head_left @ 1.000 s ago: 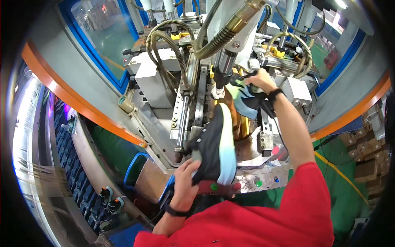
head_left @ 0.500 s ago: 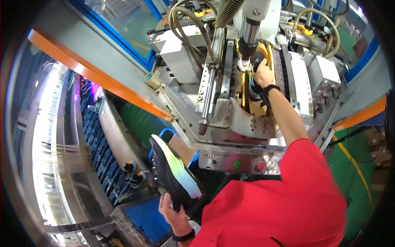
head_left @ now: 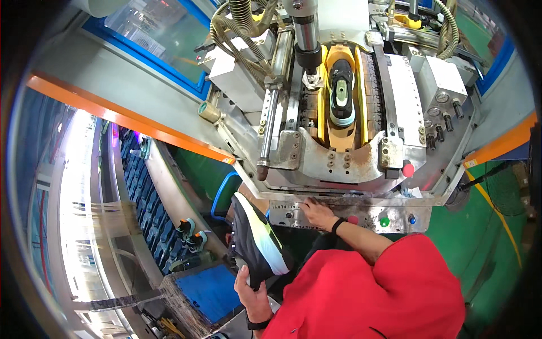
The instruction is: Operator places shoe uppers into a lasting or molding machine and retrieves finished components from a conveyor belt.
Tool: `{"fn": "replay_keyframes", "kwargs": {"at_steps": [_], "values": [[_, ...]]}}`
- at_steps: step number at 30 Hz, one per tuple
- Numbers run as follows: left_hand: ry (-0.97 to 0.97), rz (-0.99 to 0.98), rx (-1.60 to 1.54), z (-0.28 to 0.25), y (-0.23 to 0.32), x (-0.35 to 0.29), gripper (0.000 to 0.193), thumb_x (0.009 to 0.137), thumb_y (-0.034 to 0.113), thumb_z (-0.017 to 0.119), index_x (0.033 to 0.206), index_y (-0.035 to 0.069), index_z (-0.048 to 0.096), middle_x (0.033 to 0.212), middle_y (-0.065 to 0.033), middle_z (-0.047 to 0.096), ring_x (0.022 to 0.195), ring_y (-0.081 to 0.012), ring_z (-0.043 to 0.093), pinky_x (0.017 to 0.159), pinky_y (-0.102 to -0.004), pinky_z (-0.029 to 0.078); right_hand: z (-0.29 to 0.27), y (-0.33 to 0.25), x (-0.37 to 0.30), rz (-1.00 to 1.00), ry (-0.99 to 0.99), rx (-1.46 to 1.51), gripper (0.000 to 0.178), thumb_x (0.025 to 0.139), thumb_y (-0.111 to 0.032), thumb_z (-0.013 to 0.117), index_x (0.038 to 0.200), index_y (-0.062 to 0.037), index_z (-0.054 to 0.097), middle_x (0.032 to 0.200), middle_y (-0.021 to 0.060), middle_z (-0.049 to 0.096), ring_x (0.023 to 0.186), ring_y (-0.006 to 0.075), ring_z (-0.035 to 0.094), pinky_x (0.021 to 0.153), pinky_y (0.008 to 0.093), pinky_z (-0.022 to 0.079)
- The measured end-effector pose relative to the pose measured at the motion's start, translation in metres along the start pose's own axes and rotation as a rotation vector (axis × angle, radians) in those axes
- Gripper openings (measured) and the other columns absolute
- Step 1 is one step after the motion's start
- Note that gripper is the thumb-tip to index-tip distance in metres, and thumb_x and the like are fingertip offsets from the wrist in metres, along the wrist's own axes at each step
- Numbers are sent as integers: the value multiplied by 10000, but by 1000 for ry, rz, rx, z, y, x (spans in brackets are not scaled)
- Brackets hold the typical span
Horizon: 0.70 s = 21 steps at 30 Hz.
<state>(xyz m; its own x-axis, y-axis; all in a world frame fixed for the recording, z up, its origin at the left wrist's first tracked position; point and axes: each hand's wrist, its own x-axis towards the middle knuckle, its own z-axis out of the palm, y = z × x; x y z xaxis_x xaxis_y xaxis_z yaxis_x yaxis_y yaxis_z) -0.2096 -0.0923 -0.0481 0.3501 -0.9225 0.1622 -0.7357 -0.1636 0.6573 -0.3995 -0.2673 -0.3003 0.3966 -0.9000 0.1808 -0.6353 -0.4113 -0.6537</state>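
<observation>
My left hand (head_left: 252, 295) grips a black shoe (head_left: 248, 248) by one end, its thick sole fading from yellow-green to pale blue. The shoe is tilted up beside my red sleeve, in front of the machine. My right hand (head_left: 319, 214) rests on the metal control panel (head_left: 370, 210) along the machine's front, fingers stretched out, holding nothing. Whatever lies beneath that palm is hidden. Another black shoe (head_left: 341, 93) sits sole down in the machine's long cradle, between yellow side pads (head_left: 322, 107); a pale green insole shows in its opening.
A dark press cylinder (head_left: 307, 56) hangs left of the cradle. Red (head_left: 353, 219), green (head_left: 384, 222) and blue (head_left: 411, 219) buttons line the panel. At left, a curved conveyor (head_left: 135, 186) runs past small shoes (head_left: 192, 234) and a blue-topped stand (head_left: 209, 294).
My right hand has left the shoe in the machine and come back to the front panel. My left hand still holds its shoe. The view has shifted, and the cradle shows fully.
</observation>
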Motion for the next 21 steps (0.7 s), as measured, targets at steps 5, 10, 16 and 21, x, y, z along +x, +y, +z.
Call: {"fn": "replay_keyframes", "kwargs": {"at_steps": [5, 10, 16, 21], "values": [[233, -742, -921, -1, 37, 8, 677, 720, -190, 650, 1344, -9, 462, 1350, -167, 494, 1268, -277, 477, 1089, -355, 351, 1, 5, 0, 41, -32, -39, 298, 850, -172, 594, 1131, -81, 561, 1090, 135, 520, 1078, 338, 546, 844, 455, 503], [309, -716, -903, 5, 38, -1, 373, 846, 192, 674, 1158, 28, 554, 1138, -95, 574, 1078, -236, 562, 909, -392, 475, -5, 12, 0, 10, -94, 150, 314, 866, -241, 605, 1134, -86, 556, 1132, 130, 511, 1090, 341, 541, 879, 470, 490], [308, -824, -957, 7, 57, -8, 268, 832, 110, 623, 1082, 16, 637, 974, -64, 662, 888, -194, 644, 779, -341, 517, 17, 22, -3, -37, 95, 63, 296, 849, -288, 626, 1109, -147, 607, 1096, 135, 572, 958, 384, 594, 802, 486, 497], [377, -916, -1164, 4, 47, -27, 289, 851, 66, 647, 1106, -65, 614, 1013, -113, 662, 922, -202, 651, 827, -323, 545, 9, 30, 1, -80, -2, 74, 273, 801, -144, 643, 1067, -129, 582, 1000, 131, 563, 988, 346, 565, 771, 463, 485]]}}
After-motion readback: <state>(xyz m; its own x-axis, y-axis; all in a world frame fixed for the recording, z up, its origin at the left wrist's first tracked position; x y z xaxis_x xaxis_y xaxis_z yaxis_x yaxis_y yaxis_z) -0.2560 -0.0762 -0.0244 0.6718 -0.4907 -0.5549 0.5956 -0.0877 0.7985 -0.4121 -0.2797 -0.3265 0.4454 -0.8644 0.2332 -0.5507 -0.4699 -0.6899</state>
